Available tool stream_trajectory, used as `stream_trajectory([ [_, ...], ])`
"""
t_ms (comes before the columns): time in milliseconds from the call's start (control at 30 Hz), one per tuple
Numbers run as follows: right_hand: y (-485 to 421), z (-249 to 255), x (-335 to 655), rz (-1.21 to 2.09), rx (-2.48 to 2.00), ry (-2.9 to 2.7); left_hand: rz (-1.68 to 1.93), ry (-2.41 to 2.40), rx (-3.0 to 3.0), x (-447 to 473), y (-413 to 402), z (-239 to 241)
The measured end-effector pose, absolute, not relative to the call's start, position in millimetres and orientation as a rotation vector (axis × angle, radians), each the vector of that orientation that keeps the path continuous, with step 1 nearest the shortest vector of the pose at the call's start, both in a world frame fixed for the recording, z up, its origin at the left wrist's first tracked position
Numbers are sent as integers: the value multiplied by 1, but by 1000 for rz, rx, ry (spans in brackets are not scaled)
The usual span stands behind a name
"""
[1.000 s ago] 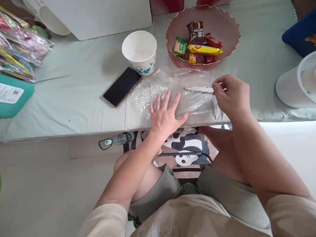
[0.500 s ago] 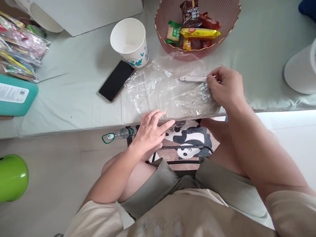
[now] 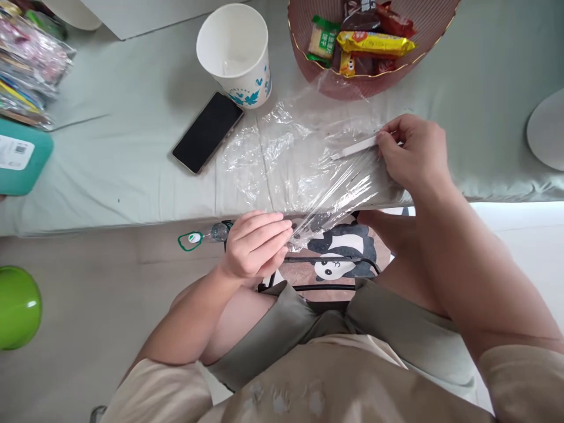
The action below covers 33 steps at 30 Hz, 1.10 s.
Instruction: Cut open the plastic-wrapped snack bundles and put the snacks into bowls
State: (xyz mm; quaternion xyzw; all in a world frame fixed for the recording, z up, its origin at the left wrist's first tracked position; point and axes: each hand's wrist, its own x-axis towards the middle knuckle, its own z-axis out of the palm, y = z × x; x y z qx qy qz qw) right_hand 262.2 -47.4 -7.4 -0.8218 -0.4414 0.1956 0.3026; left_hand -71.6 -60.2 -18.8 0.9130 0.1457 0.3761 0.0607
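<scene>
A sheet of clear plastic wrap (image 3: 299, 158) lies crumpled over the front edge of a table covered in pale green cloth (image 3: 123, 164). My left hand (image 3: 255, 244) is below the table edge, fingers pinched on the near corner of the wrap, which is stretched taut. My right hand (image 3: 412, 153) rests on the wrap's right side, fingers closed on a thin white strip (image 3: 355, 147) that lies on the wrap.
A black phone (image 3: 207, 132) and a white paper cup (image 3: 235, 53) sit left of the wrap. A pink bowl (image 3: 308, 29) holds several snack packets. Packaged items (image 3: 26, 64) and a teal box (image 3: 17, 161) lie far left. A green round object (image 3: 17, 305) is on the floor.
My left hand left the top of the wrap, dropped below the table edge and pinched the wrap's near corner, pulling it taut. My right hand stayed on the white strip.
</scene>
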Motion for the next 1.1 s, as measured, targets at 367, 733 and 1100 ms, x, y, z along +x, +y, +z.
stream_trajectory([
  [367, -49, 4, 267, 393, -2009, -1249, 930, 984, 2697, -33, -7, 2],
  [733, -87, 76, 209, 419, -1726, -1347, 141, 1380, 2436, 22, -40, -16],
  [1100, -98, -23, 222, 1079, -1328, -1061, 372, 1510, 2320, 38, -37, -31],
])
